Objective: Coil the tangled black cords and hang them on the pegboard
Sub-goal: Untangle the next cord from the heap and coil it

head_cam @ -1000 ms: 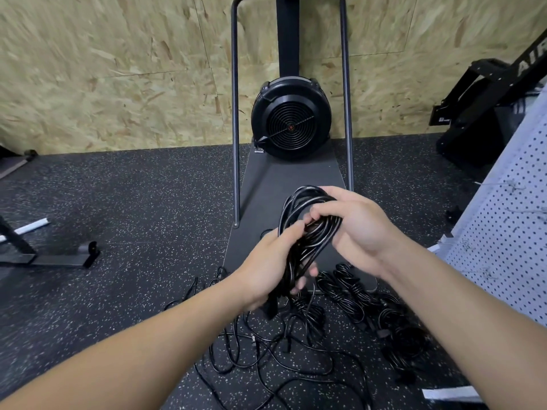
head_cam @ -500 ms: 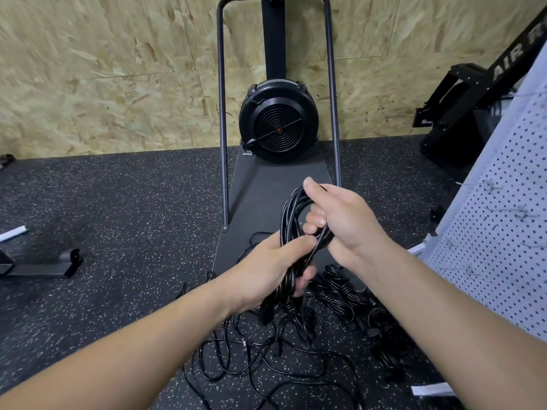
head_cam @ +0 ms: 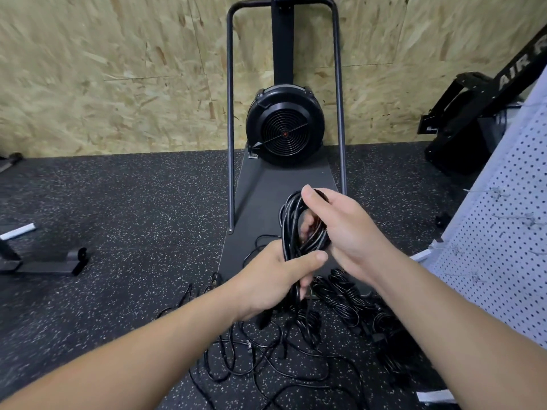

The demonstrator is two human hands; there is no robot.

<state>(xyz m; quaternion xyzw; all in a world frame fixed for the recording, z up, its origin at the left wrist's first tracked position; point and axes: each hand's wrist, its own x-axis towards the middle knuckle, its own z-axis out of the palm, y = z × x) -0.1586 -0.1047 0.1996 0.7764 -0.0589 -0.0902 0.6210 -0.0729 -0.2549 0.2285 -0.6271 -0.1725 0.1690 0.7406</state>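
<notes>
While the left hand [head_cam: 275, 279] grips the black cord coil [head_cam: 296, 232] low, the right hand [head_cam: 346, 232] pinches its upper loops. White "AIR" lettering shows on the black machine [head_cam: 485, 108] beside the pegboard [head_cam: 509, 232].

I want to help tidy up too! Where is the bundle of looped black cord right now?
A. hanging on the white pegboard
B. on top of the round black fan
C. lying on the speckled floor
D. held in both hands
D: the left hand grips the lower part of the looped black cord bundle and the right hand holds its upper loops, above the speckled black floor and away from the white pegboard.
</notes>
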